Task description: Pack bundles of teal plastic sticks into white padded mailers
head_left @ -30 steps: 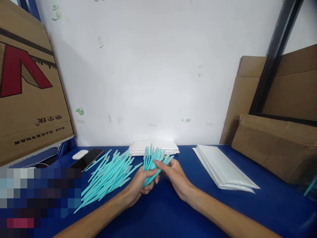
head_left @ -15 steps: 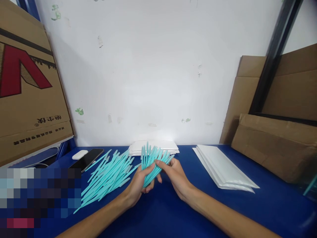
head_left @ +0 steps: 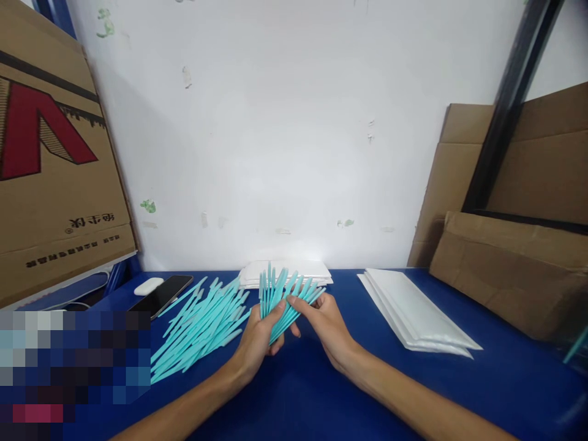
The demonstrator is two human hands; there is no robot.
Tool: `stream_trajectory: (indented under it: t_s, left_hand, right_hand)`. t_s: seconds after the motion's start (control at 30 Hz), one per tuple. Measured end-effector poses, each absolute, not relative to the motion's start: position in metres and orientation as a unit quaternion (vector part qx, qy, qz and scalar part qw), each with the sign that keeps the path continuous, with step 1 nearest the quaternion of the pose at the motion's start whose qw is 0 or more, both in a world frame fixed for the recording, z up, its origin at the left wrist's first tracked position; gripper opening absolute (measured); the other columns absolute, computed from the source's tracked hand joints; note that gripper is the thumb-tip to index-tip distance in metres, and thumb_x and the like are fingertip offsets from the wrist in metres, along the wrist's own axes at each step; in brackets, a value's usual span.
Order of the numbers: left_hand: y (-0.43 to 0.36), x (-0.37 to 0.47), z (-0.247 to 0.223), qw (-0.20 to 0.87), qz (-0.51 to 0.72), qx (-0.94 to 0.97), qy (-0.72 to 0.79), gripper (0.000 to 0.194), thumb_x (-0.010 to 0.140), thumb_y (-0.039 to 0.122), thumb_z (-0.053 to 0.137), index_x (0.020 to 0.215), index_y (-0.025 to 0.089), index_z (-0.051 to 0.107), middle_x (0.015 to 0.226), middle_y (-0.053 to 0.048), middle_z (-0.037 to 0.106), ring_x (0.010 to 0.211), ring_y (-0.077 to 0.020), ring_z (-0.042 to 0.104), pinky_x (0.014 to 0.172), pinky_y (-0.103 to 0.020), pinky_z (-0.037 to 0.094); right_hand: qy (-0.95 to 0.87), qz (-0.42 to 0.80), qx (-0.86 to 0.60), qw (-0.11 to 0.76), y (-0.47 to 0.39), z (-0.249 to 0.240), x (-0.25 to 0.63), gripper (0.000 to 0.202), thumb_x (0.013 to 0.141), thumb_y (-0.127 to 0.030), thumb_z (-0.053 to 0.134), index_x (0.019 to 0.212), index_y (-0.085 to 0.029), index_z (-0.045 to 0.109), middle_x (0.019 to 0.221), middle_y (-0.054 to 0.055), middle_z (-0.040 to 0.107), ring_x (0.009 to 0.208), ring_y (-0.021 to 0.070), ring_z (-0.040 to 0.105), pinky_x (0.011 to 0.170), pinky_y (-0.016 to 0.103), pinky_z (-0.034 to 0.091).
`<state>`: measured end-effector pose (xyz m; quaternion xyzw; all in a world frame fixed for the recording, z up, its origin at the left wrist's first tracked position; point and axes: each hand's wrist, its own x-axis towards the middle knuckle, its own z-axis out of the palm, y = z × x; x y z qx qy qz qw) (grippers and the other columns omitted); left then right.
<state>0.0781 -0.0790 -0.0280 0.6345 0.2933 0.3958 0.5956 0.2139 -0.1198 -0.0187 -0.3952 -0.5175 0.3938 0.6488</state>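
A fanned bunch of thin turquoise sticks [head_left: 280,291] with paler, flattened tips is held up over the table at the middle. My left hand [head_left: 261,334] is closed around the lower left of the bunch, its thumb lying across the front. From the right, my right hand [head_left: 321,315] pinches the bunch with its thumb on the sticks; some of its fingers are hidden behind. To the left, a loose pile of the same turquoise sticks [head_left: 202,327] lies on the blue table [head_left: 294,404].
White padded envelopes [head_left: 413,306] lie stacked at the right, and white packets [head_left: 305,269] sit behind the hands by the wall. A phone [head_left: 160,294] and a white case [head_left: 148,286] are at the back left. Cardboard boxes [head_left: 509,269] stand at both sides.
The sticks in my hands have shifted and spread slightly at their tips. My left hand has moved a little; the right hand stays nearly in place.
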Motion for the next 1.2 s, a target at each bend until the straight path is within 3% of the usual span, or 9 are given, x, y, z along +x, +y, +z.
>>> stream_trajectory:
  t_s: [0.13,0.4,0.63,0.9,1.0,1.1,1.2]
  left_hand:
    - [-0.08,0.077,-0.026,0.583,0.403,0.637,0.303,0.048,0.091,0.058,0.052,0.077,0.013,0.062,0.065,-0.005,0.067,0.036,-0.0044,0.036,0.038,-0.02,0.023]
    - [-0.078,0.073,-0.026,0.599,0.39,0.614,0.335,0.05,0.088,0.065,0.052,0.098,0.016,0.057,0.065,-0.002,0.066,0.039,-0.0067,0.037,0.04,-0.021,0.024]
    - [-0.076,0.072,-0.029,0.622,0.36,0.615,0.324,0.045,0.087,0.061,0.055,0.085,0.016,0.055,0.063,-0.001,0.063,0.039,-0.007,0.036,0.042,-0.022,0.024]
    - [-0.082,0.071,-0.022,0.643,0.331,0.62,0.304,0.045,0.093,0.055,0.047,0.074,0.016,0.058,0.042,0.006,0.039,0.037,-0.0073,0.028,0.043,-0.024,0.02]
    - [-0.081,0.07,-0.018,0.676,0.314,0.602,0.287,0.039,0.09,0.053,0.051,0.078,0.016,0.056,0.048,0.006,0.044,0.038,-0.0059,0.025,0.042,-0.023,0.017]
    - [-0.08,0.068,-0.016,0.716,0.262,0.584,0.277,0.037,0.087,0.053,0.056,0.079,0.017,0.054,0.056,0.004,0.049,0.039,-0.0036,0.02,0.042,-0.022,0.009]
    - [-0.08,0.068,-0.017,0.742,0.213,0.575,0.27,0.036,0.086,0.052,0.056,0.077,0.017,0.051,0.057,0.005,0.047,0.039,-0.0029,0.017,0.042,-0.023,0.006]
  right_hand:
    - [-0.522,0.395,-0.39,0.648,-0.12,-0.017,0.214,0.021,0.088,-0.036,0.068,0.081,-0.016,0.066,0.056,-0.003,0.058,0.064,0.0164,0.056,0.074,0.029,0.046]
    - [-0.535,0.418,-0.359,0.64,-0.122,-0.013,0.211,0.028,0.085,-0.045,0.071,0.084,-0.018,0.066,0.065,-0.001,0.063,0.059,0.0149,0.053,0.072,0.03,0.046]
    - [-0.544,0.399,-0.382,0.631,-0.123,-0.015,0.21,0.037,0.088,-0.052,0.065,0.07,-0.02,0.061,0.053,-0.002,0.058,0.058,0.0168,0.055,0.073,0.031,0.047]
    - [-0.535,0.398,-0.39,0.635,-0.122,-0.016,0.211,0.036,0.088,-0.05,0.067,0.072,-0.018,0.061,0.051,-0.003,0.058,0.053,0.0154,0.055,0.069,0.03,0.047]
    - [-0.516,0.402,-0.386,0.651,-0.121,-0.018,0.212,0.032,0.084,-0.047,0.072,0.076,-0.017,0.065,0.063,0.0,0.066,0.067,0.0185,0.062,0.075,0.031,0.048]
    - [-0.495,0.437,-0.363,0.658,-0.122,-0.019,0.212,0.029,0.08,-0.043,0.078,0.092,-0.017,0.071,0.09,0.005,0.073,0.09,0.0225,0.066,0.085,0.034,0.049]
    - [-0.478,0.471,-0.362,0.647,-0.126,-0.019,0.21,0.034,0.078,-0.045,0.079,0.099,-0.018,0.073,0.101,0.006,0.073,0.097,0.024,0.066,0.086,0.035,0.051]
